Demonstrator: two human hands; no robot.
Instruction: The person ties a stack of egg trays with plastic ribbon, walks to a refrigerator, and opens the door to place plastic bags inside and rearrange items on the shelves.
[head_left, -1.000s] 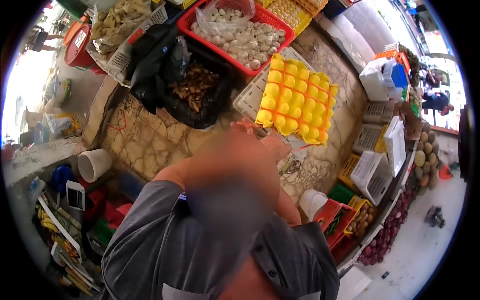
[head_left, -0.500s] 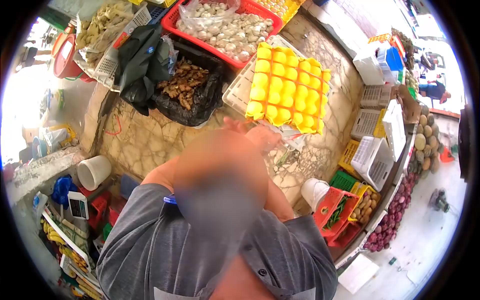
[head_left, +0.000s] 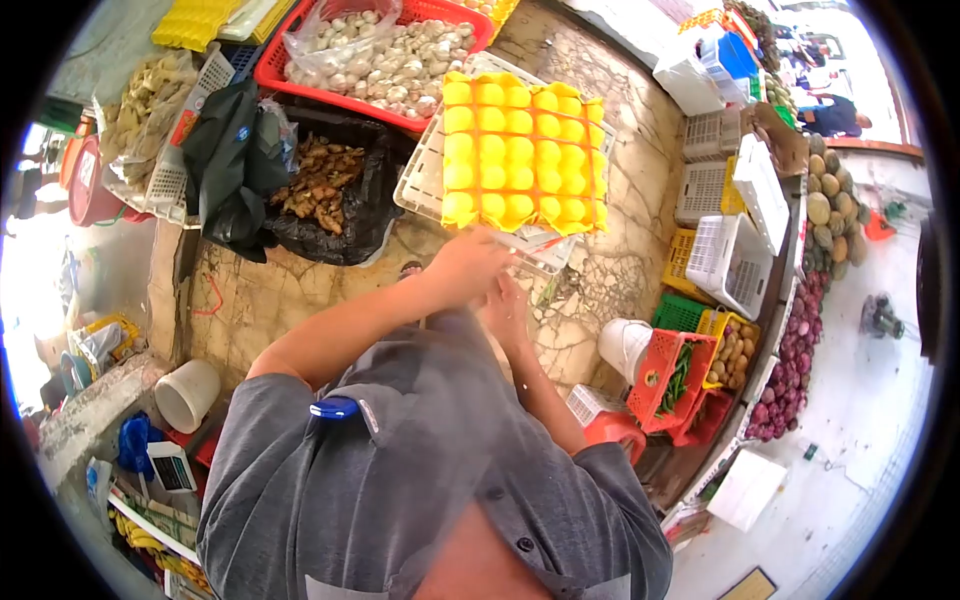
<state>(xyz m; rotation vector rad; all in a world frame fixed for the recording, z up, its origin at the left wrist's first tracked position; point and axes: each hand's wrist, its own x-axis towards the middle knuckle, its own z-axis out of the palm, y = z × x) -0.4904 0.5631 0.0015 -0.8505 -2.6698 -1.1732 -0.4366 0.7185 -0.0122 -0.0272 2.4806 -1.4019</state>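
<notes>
Yellow egg trays, bound with orange-brown string, rest on a white plastic crate. My left hand is just off the near edge of the trays, its fingers closed in a pinch. Below it and close to the body is my right hand, with fingers bent up toward the left hand. Whatever lies between the fingers is too small or hidden to make out. Beneath the trays' near edge, part of a white crate and a thin reddish strand show.
A red basket of garlic stands behind, beside ginger in a black bag. On the right are stacked crates, a white bucket and a red crate of green peppers. Onions lie beyond them.
The view has shifted, so the trays sit further left. My left hand has come above the right, and my right hand has drawn down toward the body.
</notes>
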